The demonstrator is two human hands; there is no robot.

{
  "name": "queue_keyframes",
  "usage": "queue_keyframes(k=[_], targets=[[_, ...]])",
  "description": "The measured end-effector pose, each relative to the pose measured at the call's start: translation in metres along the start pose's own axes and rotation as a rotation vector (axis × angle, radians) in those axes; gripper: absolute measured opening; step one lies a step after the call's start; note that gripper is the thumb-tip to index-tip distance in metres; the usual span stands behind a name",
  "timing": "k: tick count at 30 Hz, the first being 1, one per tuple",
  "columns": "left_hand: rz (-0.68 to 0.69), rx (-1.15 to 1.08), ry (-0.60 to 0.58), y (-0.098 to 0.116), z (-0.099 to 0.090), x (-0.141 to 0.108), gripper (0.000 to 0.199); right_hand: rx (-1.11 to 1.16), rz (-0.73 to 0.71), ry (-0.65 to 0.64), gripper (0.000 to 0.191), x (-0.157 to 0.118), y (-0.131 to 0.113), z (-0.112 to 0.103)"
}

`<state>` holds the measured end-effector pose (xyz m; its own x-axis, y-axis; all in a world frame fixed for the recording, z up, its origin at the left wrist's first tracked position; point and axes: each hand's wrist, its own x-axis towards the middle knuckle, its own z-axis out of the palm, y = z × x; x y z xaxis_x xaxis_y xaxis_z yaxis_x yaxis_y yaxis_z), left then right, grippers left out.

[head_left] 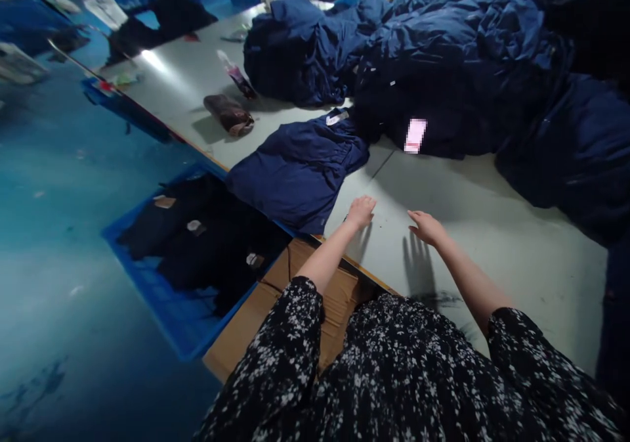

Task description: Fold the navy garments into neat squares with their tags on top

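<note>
Left hand point(361, 213) and right hand point(427, 228) empty above a grey table point(472, 199); fingers loosely together, pinching nothing.
A folded navy garment point(298, 174) lies just left of the left fingers; a navy garment heap point(457, 54) lies beyond the fingertips; folded dark garments point(197, 245) lie in a blue crate point(162, 307) further left.

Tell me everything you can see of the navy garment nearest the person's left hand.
The navy garment is a loosely folded, creased bundle of soft-looking cloth lying flat on the pale grey table. A small white label shows at its far corner. Its near edge reaches the table's edge, above a blue crate.
</note>
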<state>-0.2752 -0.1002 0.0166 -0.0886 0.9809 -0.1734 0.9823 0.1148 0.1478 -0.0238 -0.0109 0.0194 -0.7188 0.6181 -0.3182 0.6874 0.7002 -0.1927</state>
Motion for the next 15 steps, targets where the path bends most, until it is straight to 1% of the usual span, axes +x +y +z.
queue_keyframes(k=[3,7,11,13,15], targets=[[-0.071,-0.028,0.017,-0.029,0.0,0.017,0.054,-0.066,-0.037,0.001,0.056,0.019,0.0,0.003],[-0.176,-0.061,0.051,-0.069,-0.006,0.047,0.058,-0.113,-0.08,0.05,0.054,0.038,0.01,0.013],[-0.31,-0.044,0.123,-0.107,-0.015,0.079,0.064,-0.085,-0.079,0.122,0.053,0.051,0.025,0.033],[-0.376,-0.052,0.16,-0.121,-0.016,0.095,0.067,-0.053,-0.094,0.139,0.052,0.055,0.032,0.046],[-0.44,-0.097,0.16,-0.133,-0.015,0.109,0.072,-0.019,-0.107,0.16,0.052,0.058,0.039,0.059]])
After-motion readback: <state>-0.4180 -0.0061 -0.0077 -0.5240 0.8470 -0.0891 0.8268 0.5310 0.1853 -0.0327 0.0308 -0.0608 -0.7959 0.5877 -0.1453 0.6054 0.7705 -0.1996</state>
